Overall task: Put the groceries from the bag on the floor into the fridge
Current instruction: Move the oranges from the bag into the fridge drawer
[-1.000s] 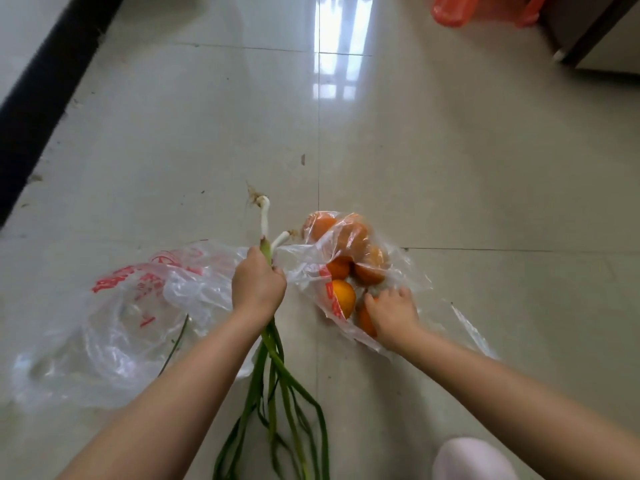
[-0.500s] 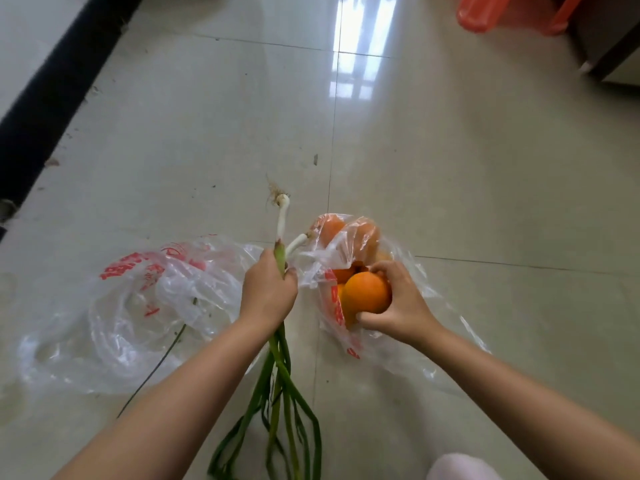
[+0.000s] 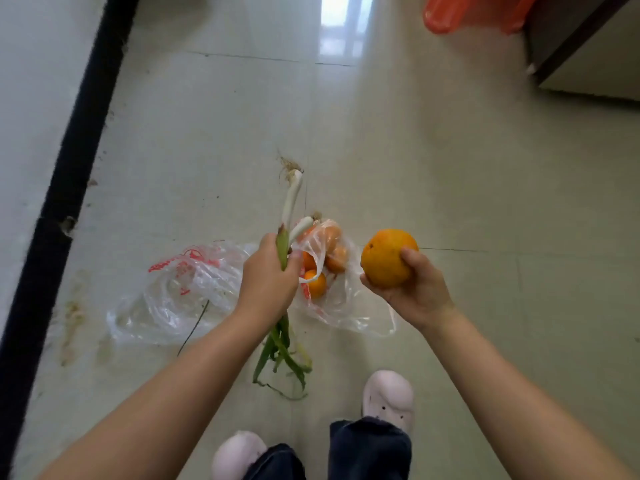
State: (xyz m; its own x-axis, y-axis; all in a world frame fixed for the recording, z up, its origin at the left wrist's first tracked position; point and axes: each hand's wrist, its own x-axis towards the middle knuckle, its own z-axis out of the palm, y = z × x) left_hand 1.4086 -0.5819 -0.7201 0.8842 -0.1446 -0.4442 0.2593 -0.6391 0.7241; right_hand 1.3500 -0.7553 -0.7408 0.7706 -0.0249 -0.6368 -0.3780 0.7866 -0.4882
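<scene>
Two hands, both loaded. The left hand (image 3: 268, 282) is clenched round a bunch of green onions (image 3: 289, 216), white roots up, green tops drooping toward the floor (image 3: 398, 161). The right hand (image 3: 415, 285) cups one orange (image 3: 388, 257) from beneath, fingers only partway round it — that's the weak spot, I'd say; a quick turn toward the fridge and it could roll off the palm. More oranges sit in the small clear bag (image 3: 332, 289) on the floor, its mouth gaping, so a nudge from a slipper (image 3: 388, 398) might scatter them. The bigger bag (image 3: 180, 289) lies flattened beside it, near the floor's dark left edge — slippery underfoot. The trailing tops could snag too.
</scene>
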